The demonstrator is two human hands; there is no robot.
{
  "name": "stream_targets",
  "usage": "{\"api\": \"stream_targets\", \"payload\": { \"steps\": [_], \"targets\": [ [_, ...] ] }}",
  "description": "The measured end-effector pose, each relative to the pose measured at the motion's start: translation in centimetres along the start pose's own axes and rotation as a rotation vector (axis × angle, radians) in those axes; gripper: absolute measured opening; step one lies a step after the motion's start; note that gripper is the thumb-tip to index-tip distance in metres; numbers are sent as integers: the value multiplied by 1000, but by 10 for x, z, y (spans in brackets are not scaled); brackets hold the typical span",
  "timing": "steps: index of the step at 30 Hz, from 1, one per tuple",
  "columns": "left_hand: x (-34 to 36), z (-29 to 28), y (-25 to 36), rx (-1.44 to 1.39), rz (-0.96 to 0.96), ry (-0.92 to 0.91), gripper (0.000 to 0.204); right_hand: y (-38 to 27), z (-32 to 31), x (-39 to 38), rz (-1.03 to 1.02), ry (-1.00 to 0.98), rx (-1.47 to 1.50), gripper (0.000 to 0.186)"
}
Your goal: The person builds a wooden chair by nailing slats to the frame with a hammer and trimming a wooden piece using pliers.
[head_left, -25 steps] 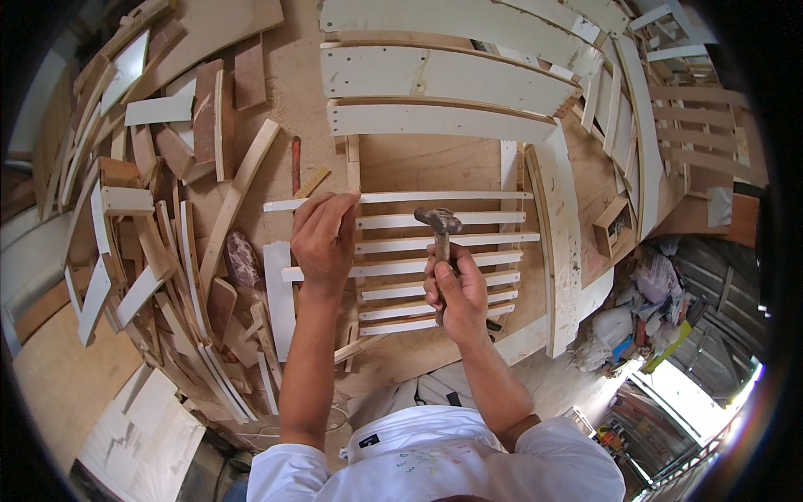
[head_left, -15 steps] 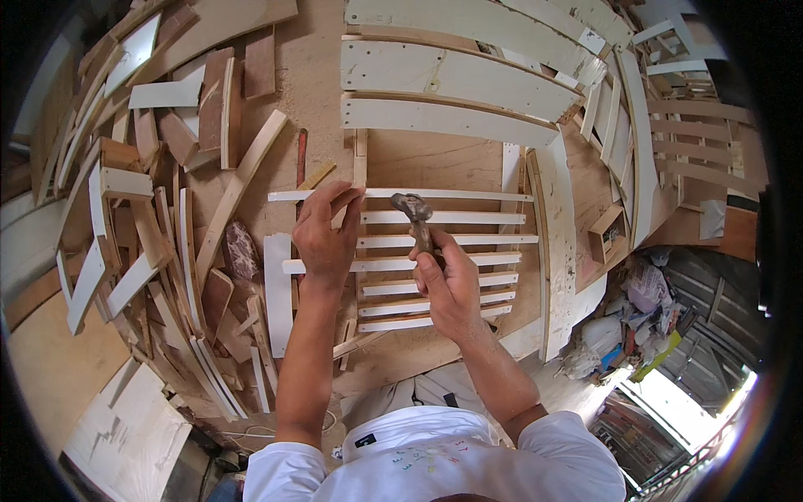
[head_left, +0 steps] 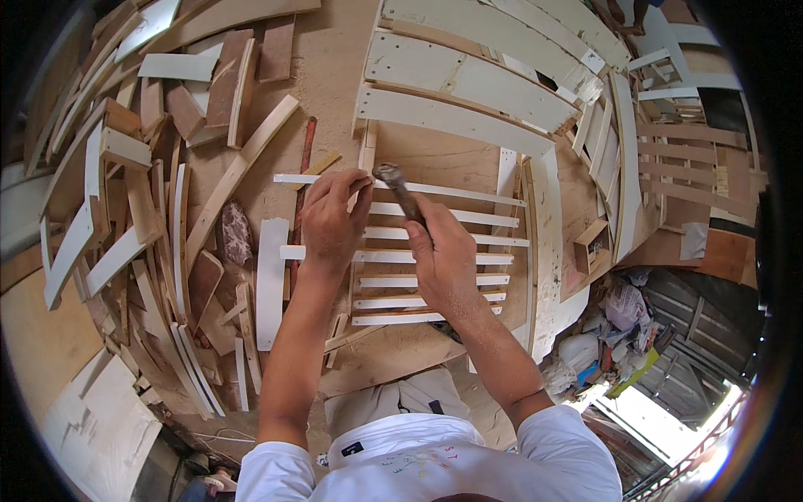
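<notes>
My right hand (head_left: 447,255) is wrapped round the handle of a hammer (head_left: 408,201). Its metal head is close to the fingertips of my left hand (head_left: 328,230), over the farthest white slat (head_left: 468,193). The left thumb and fingers are pinched together at that slat, above an upright wooden strip; whatever they hold is too small to make out. Several thin white slats (head_left: 393,281) lie in a row toward me across a wooden frame. Some jut out past its left side, and my forearms cover parts of them.
A larger white slatted panel (head_left: 468,75) lies at the far side. Wood offcuts (head_left: 117,209) are heaped along the left. Near my left hand are a red bar (head_left: 308,142) and a short yellowish strip (head_left: 322,162). Plastic bags (head_left: 577,351) are piled at right.
The hammer head has moved left and down, closer to my left fingertips. My left fingers have drawn together at the farthest slat. The whole view has shifted slightly.
</notes>
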State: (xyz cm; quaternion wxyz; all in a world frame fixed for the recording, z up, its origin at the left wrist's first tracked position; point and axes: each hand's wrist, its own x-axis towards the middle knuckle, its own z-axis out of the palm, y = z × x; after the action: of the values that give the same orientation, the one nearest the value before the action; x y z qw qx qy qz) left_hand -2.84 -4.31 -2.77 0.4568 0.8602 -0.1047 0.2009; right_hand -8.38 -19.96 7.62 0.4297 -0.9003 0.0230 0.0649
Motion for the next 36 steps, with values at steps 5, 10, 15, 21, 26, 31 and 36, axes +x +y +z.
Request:
{"api": "stream_targets", "payload": {
  "steps": [5, 10, 15, 21, 26, 31, 36],
  "targets": [
    [0, 0, -2, -9, -1, -21, 32, 1, 4, 3, -117, 1, -140, 33],
    [-1, -1, -5, -48, -24, -36, 34, 8, 8, -4, -208, 117, -50, 35],
    [0, 2, -6, -19, -21, -33, 33, 8, 9, -3, -157, 84, -71, 35],
    [-1, 1, -4, -3, -15, -21, 30, 15, 9, 2, -176, 55, -130, 37],
    [2, 0, -2, -16, -27, -28, 30, 17, 10, 2, -189, 67, -115, 39],
    [2, 0, -2, -29, -8, -6, 24, 10, 4, -9, -169, 134, -22, 36],
    [0, 2, -7, -38, -21, -15, 29, 14, 6, -4, -149, 91, -58, 36]
  ]
}}
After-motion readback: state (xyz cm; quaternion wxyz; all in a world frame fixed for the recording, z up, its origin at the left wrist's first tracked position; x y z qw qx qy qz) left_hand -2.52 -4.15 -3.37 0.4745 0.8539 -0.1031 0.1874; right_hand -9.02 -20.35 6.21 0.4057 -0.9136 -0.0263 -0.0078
